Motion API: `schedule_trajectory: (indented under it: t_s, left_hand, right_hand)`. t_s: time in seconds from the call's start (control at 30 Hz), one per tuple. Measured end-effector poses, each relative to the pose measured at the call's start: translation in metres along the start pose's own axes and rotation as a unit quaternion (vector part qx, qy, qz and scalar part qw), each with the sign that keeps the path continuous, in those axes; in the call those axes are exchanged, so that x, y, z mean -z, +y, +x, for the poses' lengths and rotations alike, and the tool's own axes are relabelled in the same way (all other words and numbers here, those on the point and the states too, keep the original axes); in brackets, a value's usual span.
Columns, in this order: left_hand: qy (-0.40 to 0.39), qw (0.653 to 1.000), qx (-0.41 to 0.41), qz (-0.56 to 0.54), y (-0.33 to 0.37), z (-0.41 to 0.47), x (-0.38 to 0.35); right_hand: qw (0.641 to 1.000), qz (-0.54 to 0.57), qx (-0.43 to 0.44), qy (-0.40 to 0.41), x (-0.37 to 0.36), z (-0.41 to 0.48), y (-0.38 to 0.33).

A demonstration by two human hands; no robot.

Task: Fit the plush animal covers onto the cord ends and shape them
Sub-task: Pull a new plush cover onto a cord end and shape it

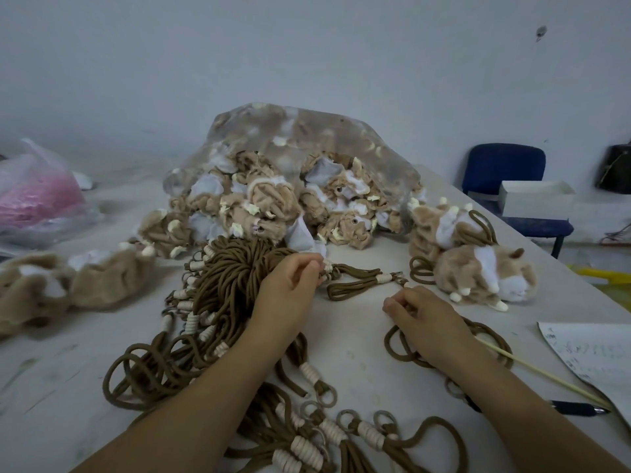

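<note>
step in hand looks like singling out one cord, no cover on it yet. left hand (293, 285) has its fingers curled, pinching one end of a brown cord with a cream-wrapped tip (358, 285), just beside the tangled heap of brown cords (225, 278); right hand (421, 317) is curled over another loop on the grey table (351, 336), near the wrapped tip, grip cannot be told. next move likely needs a limp tan-and-white cover from the clear plastic bag (324, 131) behind; finished plush animals (485, 274) lie to the right.

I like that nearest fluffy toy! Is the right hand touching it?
Apart. The head view shows bare table between the right hand and the toy.
</note>
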State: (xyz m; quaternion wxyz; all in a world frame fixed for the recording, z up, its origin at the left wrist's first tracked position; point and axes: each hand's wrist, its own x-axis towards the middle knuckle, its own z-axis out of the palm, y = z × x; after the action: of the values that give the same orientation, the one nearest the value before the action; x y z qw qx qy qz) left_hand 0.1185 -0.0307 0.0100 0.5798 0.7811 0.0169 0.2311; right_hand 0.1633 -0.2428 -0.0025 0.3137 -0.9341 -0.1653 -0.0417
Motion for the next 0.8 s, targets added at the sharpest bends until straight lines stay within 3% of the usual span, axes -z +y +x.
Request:
schedule_trajectory:
  t_s: [0.3,0.43,0.57,0.67,0.8]
  left_hand:
    - [-0.050,0.967,-0.083,0.234,0.003,0.043,-0.004]
    - [-0.049,0.908,-0.041,0.414,0.007,0.096,-0.004]
    - [-0.069,0.865,0.047,0.495,-0.004,0.134,-0.004]
    - [-0.018,0.878,0.069,0.474,-0.013,0.148,-0.003]
    - [0.011,0.901,0.002,0.435,-0.007,0.148,0.003]
  right_hand:
    - [1.000,0.008,0.004,0.003,0.000,-0.002,0.000]
    - [1.000,0.006,0.001,0.002,0.000,-0.002,-0.001]
    - [1.000,0.006,0.004,0.001,0.001,-0.003,-0.002]
    - [1.000,0.009,0.009,-0.004,0.002,-0.005,-0.002]
    - [1.000,0.009,0.016,0.000,0.001,-0.005,-0.001]
